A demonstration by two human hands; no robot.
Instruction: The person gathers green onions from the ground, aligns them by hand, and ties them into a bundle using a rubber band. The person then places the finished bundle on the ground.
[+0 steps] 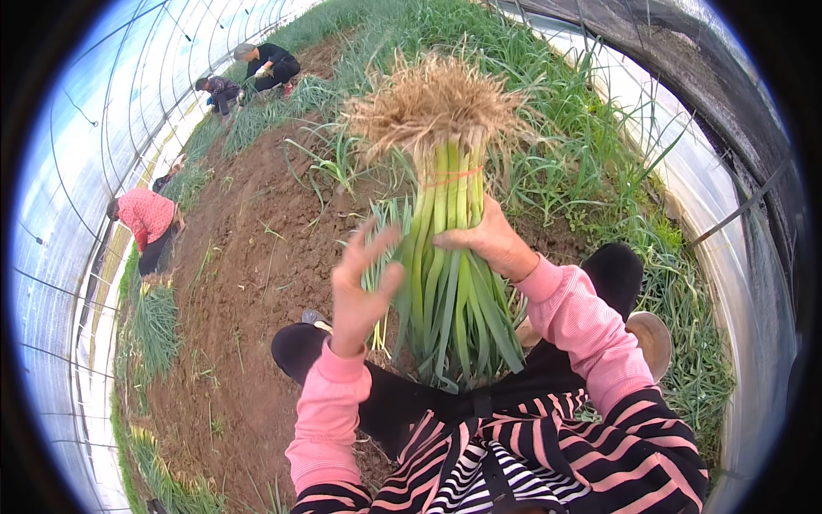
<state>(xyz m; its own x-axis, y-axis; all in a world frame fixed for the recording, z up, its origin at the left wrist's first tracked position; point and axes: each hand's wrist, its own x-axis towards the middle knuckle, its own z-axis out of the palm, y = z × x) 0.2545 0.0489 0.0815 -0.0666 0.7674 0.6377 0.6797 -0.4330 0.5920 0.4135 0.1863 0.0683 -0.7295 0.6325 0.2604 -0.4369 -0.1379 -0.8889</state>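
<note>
A thick bundle of leafy green allium stalks stands upside down before me, its tan roots at the top and its leaves hanging towards my lap. An orange-red band circles the pale stems just below the roots. My right hand grips the bundle from the right, below the band, with the thumb across the front. Slightly blurred, my left hand is raised just left of the bundle with its fingers apart and nothing in it. More loose green leaves show behind and between the hand and the bundle.
A round metal bowl lies beside my right knee. Brown soil stretches to the left, with piles of cut plants along its far edge. Several people work there, one in a red patterned top. Growing plants and a plastic greenhouse wall are on the right.
</note>
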